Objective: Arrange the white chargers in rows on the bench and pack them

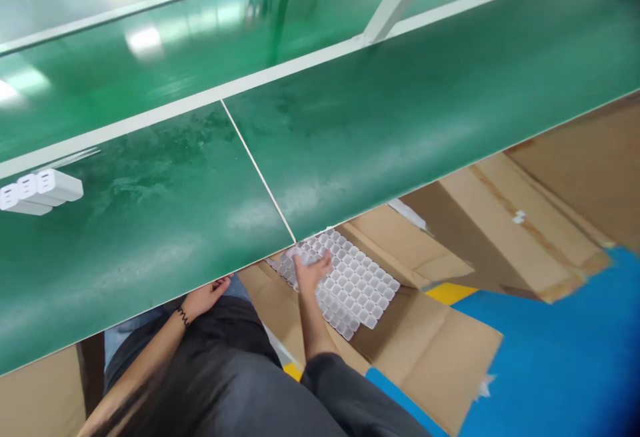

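Observation:
My right hand [311, 272] reaches down below the table's front edge. It lies on a clear plastic grid tray [360, 287] with many small square cells, which sits in an open cardboard box [430, 350]. The fingers curl over the tray's near-left corner, gripping it. My left hand [206, 295] rests on my lap just under the edge of the green table [150, 224]. Its fingers are partly hidden by the table. A dark band circles that wrist.
Three white charger-like blocks [40, 192] lie side by side at the table's left edge. A white seam [257, 170] crosses the green surface. More flattened cardboard [530, 224] and a blue floor [560, 357] lie to the right.

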Motion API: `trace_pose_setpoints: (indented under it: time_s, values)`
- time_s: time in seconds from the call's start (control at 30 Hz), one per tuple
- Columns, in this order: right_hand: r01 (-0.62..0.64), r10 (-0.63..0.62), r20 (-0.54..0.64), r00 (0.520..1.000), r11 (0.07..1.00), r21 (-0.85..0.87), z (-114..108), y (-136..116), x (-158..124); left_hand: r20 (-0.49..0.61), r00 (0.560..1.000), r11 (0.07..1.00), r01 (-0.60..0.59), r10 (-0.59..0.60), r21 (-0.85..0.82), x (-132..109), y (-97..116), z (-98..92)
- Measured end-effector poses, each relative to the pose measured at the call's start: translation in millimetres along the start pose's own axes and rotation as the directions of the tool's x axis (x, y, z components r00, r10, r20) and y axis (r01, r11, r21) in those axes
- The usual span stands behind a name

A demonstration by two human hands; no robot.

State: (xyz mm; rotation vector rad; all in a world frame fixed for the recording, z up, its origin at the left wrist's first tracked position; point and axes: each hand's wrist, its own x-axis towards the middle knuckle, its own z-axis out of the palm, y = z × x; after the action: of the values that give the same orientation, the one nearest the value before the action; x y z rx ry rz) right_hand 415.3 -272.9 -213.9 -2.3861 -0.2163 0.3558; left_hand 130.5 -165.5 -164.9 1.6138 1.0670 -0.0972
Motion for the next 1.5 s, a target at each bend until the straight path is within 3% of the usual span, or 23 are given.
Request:
trace_pose_setpoints:
  time_s: [0.1,0.17,0.2,0.27,0.33,0.37,0.47,0.53,0.6,0.67,0.73,0.83,0.93,1.07,1.23,1.3,1.5]
  values:
    - [0.001,0.002,-0.016,1.000,0.989,0.151,-78.7,-0.7,-1.7,0.058,0.994,0.996,-0.088,0.089,-0.022,-10.9,14.4,-6.6]
    - [0.059,-0.073,0.044,0.996,0.960,0.273,-128.3,-18.5,-12.3,0.103,0.978,0.983,-0.178,0.182,-0.044,-23.8,31.6,-14.4]
    - [0.092,-0.134,0.094,0.987,0.930,0.357,-146.7,-33.4,-21.1,0.112,0.963,0.969,-0.239,0.244,-0.060,-31.9,42.6,-19.4]
    - [0.075,-0.276,0.235,0.932,0.781,0.621,-164.7,-72.8,-43.6,0.071,0.916,0.918,-0.389,0.395,-0.077,-50.7,67.4,-32.0]
    - [-0.031,-0.373,0.362,0.855,0.658,0.752,-156.2,-118.8,-69.0,-0.080,0.828,0.829,-0.559,0.555,-0.028,-71.2,92.2,-47.9]
    - [-0.109,-0.411,0.441,0.798,0.621,0.776,-143.9,-141.8,-81.8,-0.179,0.755,0.771,-0.636,0.631,0.035,-81.0,103.1,-57.2]
    - [-0.369,-0.522,0.649,0.553,0.545,0.753,-91.8,-201.0,-121.8,-0.420,0.486,0.622,-0.724,0.766,0.298,-104.0,123.0,-90.0]
    - [-0.524,-0.577,0.726,0.374,0.514,0.679,-55.8,-227.4,-150.0,-0.487,0.377,0.590,-0.691,0.788,0.419,-112.7,122.2,-114.7]
    - [-0.631,-0.596,0.771,0.223,0.515,0.581,-25.3,-242.6,-177.2,-0.524,0.353,0.603,-0.660,0.775,0.448,-118.3,109.6,-138.1]
    - [-0.688,-0.584,0.805,0.105,0.542,0.483,-1.9,-249.1,-200.6,-0.578,0.389,0.664,-0.632,0.718,0.399,-123.6,89.1,-155.6]
    - [-0.712,-0.559,0.829,0.024,0.572,0.407,14.4,-250.9,-218.4,-0.644,0.444,0.741,-0.597,0.623,0.306,-130.2,66.8,-165.1]
    - [-0.719,-0.512,0.857,-0.058,0.616,0.320,27.1,-252.6,-234.5,-0.707,0.506,0.812,-0.559,0.494,0.167,-140.1,41.1,-168.3]
    - [-0.704,-0.454,0.885,-0.098,0.660,0.261,30.0,-257.9,-241.3,-0.723,0.544,0.835,-0.543,0.426,0.083,-143.6,28.4,-167.2]
    - [-0.655,-0.393,0.914,-0.103,0.718,0.235,28.3,-268.3,-239.6,-0.732,0.582,0.867,-0.498,0.354,0.024,-138.2,22.6,-167.9]
    - [-0.538,-0.350,0.930,-0.115,0.809,0.238,23.5,-274.0,-218.1,-0.744,0.577,0.892,-0.449,0.337,0.056,-134.8,20.2,-176.6]
    - [-0.471,-0.350,0.933,-0.084,0.839,0.272,22.0,-273.8,-207.8,-0.732,0.579,0.901,-0.419,0.358,0.109,-135.0,20.6,-182.2]
    - [-0.313,-0.408,0.905,0.121,0.849,0.424,20.9,-276.2,-186.0,-0.603,0.656,0.891,-0.321,0.454,0.321,-131.6,28.7,-196.1]
